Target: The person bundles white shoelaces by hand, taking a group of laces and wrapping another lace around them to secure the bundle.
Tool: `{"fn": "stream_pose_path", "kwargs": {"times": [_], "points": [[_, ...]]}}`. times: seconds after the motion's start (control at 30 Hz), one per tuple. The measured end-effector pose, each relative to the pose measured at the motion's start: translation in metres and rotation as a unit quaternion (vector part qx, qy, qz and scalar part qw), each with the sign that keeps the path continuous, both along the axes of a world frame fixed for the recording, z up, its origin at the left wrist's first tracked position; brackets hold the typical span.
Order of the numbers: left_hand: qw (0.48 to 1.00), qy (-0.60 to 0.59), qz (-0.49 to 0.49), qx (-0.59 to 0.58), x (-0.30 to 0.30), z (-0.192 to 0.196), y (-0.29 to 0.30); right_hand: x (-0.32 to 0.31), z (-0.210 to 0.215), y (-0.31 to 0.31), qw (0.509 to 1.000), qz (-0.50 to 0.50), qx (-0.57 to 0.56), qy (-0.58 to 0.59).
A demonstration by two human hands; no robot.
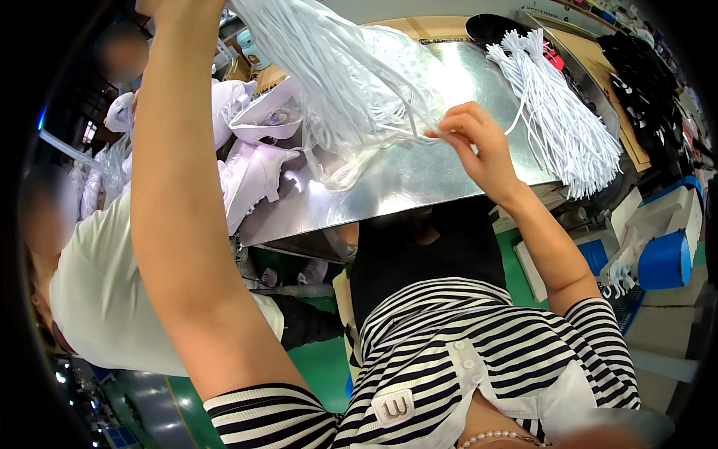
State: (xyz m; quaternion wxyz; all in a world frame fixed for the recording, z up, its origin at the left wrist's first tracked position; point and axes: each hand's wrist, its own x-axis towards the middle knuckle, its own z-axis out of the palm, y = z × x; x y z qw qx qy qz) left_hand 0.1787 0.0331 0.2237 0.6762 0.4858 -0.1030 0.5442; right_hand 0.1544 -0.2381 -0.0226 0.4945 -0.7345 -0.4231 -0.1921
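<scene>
White, long, thin fabric laces (321,67) hang, in head view, over the shiny grey metal table (314,211), right hand (479,142) pinching some strands, left hand (168,4) mostly cut off, grip untellable; uneven pulling could tangle them.

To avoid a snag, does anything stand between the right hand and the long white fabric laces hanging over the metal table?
Nothing visible does: the right hand pinches strands of the long white fabric laces directly.

I'm in a shoe workshop: metal worktable (396,198) w/ lots of white laces (321,67), pale shoes (250,176) to my L, co-worker (112,292) nearby, green flr (314,359).
</scene>
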Motion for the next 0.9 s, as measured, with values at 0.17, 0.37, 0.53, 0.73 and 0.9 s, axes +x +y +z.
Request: {"fn": "stream_pose_path", "kwargs": {"times": [0.17, 0.37, 0.53, 0.73, 0.9], "points": [[0.998, -0.006, 0.055, 0.011, 0.011, -0.006, 0.018, -0.043, 0.034, -0.005, 0.847, 0.364, 0.118, 0.370], [0.985, -0.007, 0.169, 0.022, 0.039, -0.017, 0.060, -0.069, 0.063, 0.005, 0.745, 0.467, 0.017, 0.476], [0.947, 0.048, 0.316, 0.011, 0.055, -0.043, 0.076, -0.050, 0.055, 0.001, 0.763, 0.494, 0.294, 0.297], [0.992, 0.067, 0.088, -0.058, 0.048, -0.058, 0.071, -0.053, 0.062, 0.005, 0.733, 0.516, 0.311, 0.316], [0.993, 0.090, 0.067, -0.019, 0.052, -0.074, 0.075, -0.039, 0.059, -0.011, 0.785, 0.409, 0.255, 0.388]]}}
